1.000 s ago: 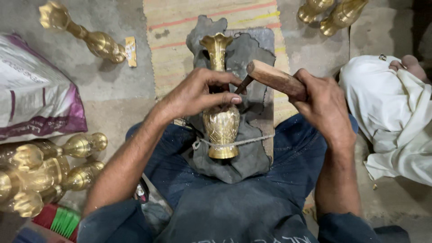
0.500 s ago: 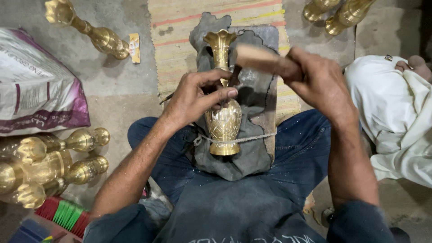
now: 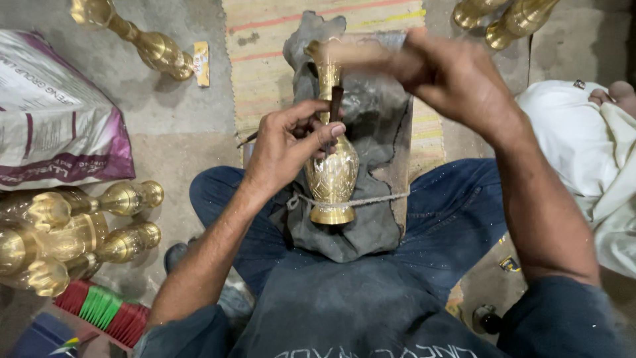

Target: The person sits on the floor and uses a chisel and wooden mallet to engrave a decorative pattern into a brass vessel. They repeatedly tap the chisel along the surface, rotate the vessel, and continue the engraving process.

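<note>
Head view: engraved brass vase [image 3: 332,174] lying on a dark grey cloth [image 3: 371,229] over a wooden board across the lap, foot toward the body, neck toward the striped mat [image 3: 265,66], tied down near the foot by a thin cord [image 3: 377,198]. Left hand [image 3: 286,149] resting against the vase's left shoulder, fingers curled round a thin dark chisel [image 3: 335,105] set upright on the vase's neck. Right hand [image 3: 457,83] raised above and right of the vase, clear of it, closed round a blurred wooden mallet [image 3: 361,54]; more brass vases [image 3: 73,229] at the left edge of the floor.
</note>
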